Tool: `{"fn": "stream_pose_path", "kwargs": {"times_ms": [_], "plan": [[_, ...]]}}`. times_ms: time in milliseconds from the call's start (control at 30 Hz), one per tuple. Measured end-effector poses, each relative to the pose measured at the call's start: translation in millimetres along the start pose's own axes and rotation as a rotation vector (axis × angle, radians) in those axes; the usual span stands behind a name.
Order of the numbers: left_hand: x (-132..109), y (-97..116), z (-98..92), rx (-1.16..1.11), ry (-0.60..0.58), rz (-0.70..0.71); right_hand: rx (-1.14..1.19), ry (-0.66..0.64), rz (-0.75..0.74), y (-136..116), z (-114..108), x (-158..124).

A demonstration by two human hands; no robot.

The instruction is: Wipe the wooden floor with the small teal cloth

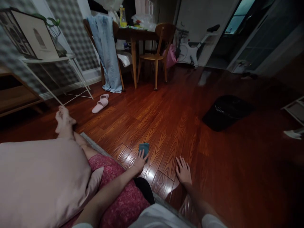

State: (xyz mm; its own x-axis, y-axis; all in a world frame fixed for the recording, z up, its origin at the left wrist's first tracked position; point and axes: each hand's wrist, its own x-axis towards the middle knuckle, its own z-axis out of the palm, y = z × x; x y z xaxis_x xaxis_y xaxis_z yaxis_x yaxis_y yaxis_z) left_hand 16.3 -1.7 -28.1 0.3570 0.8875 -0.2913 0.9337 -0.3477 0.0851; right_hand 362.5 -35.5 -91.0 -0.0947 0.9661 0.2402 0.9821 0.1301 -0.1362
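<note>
"What could go wrong here?"

"The blue item (143, 146) is partly covered by the left hand (140, 162), beyond the grey edge (92, 143) beside the legs. Its fingers are slightly apart, but whether it is pinched or only touched cannot be told. If gripped loosely, it could be dropped or slid out of reach."

"And the right hand (184, 173)?"

"Nothing is held; its fingers are spread over the floor (156, 126)."

"Is there room?"

"Forward, open floor is left up to the chair (153, 57); the bin (219, 118) could be knocked by a wide sweep rightward. Along the grey edge, the left forearm could be caught."
</note>
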Motion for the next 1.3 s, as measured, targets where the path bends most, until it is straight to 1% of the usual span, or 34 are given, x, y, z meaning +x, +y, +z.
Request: {"fn": "stream_pose_path", "kwargs": {"times_ms": [67,100,133,200,233,300,467,533,600,667,733,833,900,967,1033,1067,1133,1200,1300], "plan": [[3,17,5.0,-0.041,-0.011,0.189,-0.005,-0.007,0.003,0,-1,0],[5,22,6.5,-0.06,-0.017,0.249,-0.006,-0.012,0.005,0,-1,-1],[7,25,7.3,-0.074,-0.019,0.281,-0.005,-0.016,0.006,1,-1,-1],[10,23,6.1,-0.087,-0.006,0.276,0.002,-0.023,0.009,1,0,-1],[11,19,4.1,-0.09,0.007,0.242,0.006,-0.024,0.011,1,0,-1],[13,4,-2.2,-0.094,0.024,0.126,0.01,-0.025,0.013,1,-1,-1],[10,-42,-20.8,-0.042,0.045,-0.349,0.0,-0.018,0.005,-1,-2,-1],[7,-50,-22.7,0.003,0.011,-0.484,-0.001,-0.014,0.002,-1,-2,0],[4,-48,-18.8,0.033,-0.034,-0.524,0.0,-0.012,0.002,0,-2,0],[1,-36,-10.5,0.05,-0.056,-0.482,0.002,-0.013,0.003,0,-1,0],[-2,-16,-0.9,0.06,-0.072,-0.372,0.002,-0.017,0.002,0,-1,0],[-5,17,8.5,0.045,-0.097,-0.106,0.002,-0.02,0.006,0,-2,0],[-5,34,9.3,0.017,-0.104,0.087,0.005,-0.022,0.007,0,-2,0],[-3,41,6.1,-0.015,-0.106,0.203,0.004,-0.024,0.005,1,-2,-1],[1,38,-0.1,-0.05,-0.096,0.212,-0.001,-0.025,0.003,1,-2,-1],[3,32,-4.2,-0.067,-0.085,0.183,-0.005,-0.024,0.002,1,-2,-1],[7,16,-13.7,-0.089,-0.062,0.079,-0.008,-0.025,0.003,1,-2,-1],[8,-6,-24.1,-0.092,-0.042,-0.072,-0.003,-0.025,0.007,0,-2,-1],[5,-39,-37.4,-0.077,-0.037,-0.339,0.012,-0.03,0.009,-1,-3,-1]]}}
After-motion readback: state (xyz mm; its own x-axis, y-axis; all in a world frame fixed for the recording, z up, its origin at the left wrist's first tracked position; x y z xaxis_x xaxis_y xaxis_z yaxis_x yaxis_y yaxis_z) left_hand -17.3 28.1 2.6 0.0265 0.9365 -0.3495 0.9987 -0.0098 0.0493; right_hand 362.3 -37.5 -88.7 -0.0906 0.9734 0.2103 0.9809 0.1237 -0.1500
